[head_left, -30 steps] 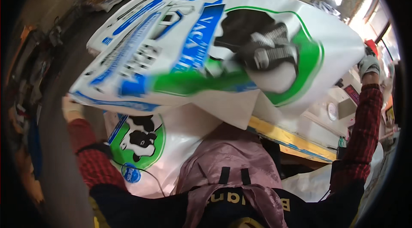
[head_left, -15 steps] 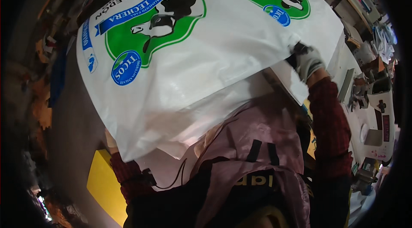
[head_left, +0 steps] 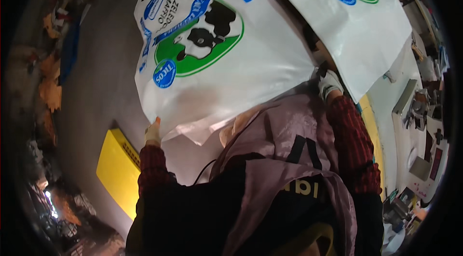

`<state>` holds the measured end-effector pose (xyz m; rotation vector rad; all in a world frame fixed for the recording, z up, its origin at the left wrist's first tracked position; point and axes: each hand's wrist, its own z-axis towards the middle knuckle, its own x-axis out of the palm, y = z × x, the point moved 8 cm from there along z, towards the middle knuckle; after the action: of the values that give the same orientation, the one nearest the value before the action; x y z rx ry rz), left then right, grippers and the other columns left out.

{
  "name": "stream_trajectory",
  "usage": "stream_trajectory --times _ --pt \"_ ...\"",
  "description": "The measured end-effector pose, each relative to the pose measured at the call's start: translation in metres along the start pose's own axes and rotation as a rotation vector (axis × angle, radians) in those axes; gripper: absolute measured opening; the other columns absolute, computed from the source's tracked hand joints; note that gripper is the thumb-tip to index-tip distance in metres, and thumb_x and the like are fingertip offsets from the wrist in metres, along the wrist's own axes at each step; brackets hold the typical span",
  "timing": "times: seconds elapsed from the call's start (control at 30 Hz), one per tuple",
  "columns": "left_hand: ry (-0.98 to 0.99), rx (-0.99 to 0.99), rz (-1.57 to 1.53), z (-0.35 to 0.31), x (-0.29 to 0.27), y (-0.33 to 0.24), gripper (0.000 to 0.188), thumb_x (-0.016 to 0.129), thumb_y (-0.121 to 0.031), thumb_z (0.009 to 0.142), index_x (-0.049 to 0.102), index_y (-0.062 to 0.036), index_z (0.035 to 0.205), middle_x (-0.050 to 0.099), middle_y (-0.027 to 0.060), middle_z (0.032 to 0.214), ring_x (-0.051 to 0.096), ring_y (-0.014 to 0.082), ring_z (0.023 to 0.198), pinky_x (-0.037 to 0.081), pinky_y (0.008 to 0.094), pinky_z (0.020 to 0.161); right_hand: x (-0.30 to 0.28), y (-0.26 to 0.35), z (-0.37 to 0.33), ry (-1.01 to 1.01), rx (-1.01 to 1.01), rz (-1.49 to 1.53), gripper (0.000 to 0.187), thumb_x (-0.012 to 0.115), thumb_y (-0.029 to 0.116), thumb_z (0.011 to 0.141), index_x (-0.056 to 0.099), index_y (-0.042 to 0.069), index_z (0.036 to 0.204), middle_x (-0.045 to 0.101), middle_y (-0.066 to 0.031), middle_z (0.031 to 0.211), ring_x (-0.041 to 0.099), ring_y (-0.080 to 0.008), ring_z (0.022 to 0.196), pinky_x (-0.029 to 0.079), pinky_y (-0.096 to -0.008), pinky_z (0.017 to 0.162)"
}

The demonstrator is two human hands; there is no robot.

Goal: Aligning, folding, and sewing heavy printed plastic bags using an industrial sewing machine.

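A large white plastic sack (head_left: pixel 260 68), printed with a cow on a green patch and blue bands, spreads out in front of me. My left hand (head_left: pixel 153 133) is closed at its near left corner, with an orange tip showing on one finger. My right hand (head_left: pixel 330 84), in a white and dark glove, grips the sack's near right corner, and the edge between the two hands is drawn fairly straight. Just beyond the right hand lies a second white sack (head_left: pixel 371 39) with the same print, a dark gap separating the two.
A yellow box-like block (head_left: pixel 118 169) stands at my left, beside my forearm. On the right, a pale worktop (head_left: pixel 398 126) carries a white machine (head_left: pixel 427 159) and assorted metal parts. Brown scraps (head_left: pixel 50 82) lie along the far left.
The printed sack has come away from the second one and shifted left and toward me, opening a gap. My right hand moved nearer with its corner; my left hand has come into fuller view.
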<state>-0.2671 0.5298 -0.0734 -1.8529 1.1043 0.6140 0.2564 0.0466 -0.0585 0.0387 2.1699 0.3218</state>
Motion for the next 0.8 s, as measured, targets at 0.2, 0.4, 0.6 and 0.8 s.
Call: stream_trajectory --times 0.2,0.4,0.6,0.8 --pt "-0.089 -0.221 -0.091 -0.067 0.038 0.016 0.063 0.057 -0.044 0.079 0.047 0.0041 0.119 0.054 0.0137 0.115 0.052 0.0254 0.102 0.041 0.0318 0.089 0.026 -0.013 0.045 -0.122 -0.07 0.031 0.04 0.038 0.044 0.087 0.063 0.013 0.093 0.064 -0.0126 0.078 0.061 -0.0328 0.074 0.047 -0.0404 0.068" --pt "-0.123 0.601 0.233 -0.112 0.084 0.014 0.074 0.067 -0.042 0.074 0.037 0.0014 0.126 0.049 0.0156 0.122 0.048 0.0294 0.113 0.04 0.0331 0.094 0.098 -0.096 0.124 0.032 0.13 0.295 0.038 0.04 0.041 0.086 0.062 0.014 0.103 0.065 -0.0125 0.094 0.06 -0.0338 0.086 0.047 -0.0406 0.075" --pt "-0.163 0.51 0.562 -0.091 0.055 0.035 0.05 0.057 -0.026 0.082 0.043 0.0016 0.121 0.051 0.0217 0.119 0.05 0.0393 0.105 0.041 0.0398 0.091 0.054 -0.059 0.095 -0.208 0.157 0.189 0.038 0.04 0.041 0.086 0.061 0.014 0.103 0.064 -0.0123 0.095 0.06 -0.0338 0.087 0.047 -0.0408 0.076" --pt "-0.104 0.782 1.191 -0.118 0.082 0.025 0.017 0.057 -0.02 0.07 0.054 -0.0114 0.084 0.057 0.0096 0.091 0.054 0.0286 0.087 0.045 0.0401 0.069 0.048 -0.051 0.079 -0.282 0.212 0.215 0.038 0.04 0.04 0.087 0.061 0.014 0.104 0.064 -0.0122 0.097 0.059 -0.0337 0.089 0.046 -0.0409 0.078"
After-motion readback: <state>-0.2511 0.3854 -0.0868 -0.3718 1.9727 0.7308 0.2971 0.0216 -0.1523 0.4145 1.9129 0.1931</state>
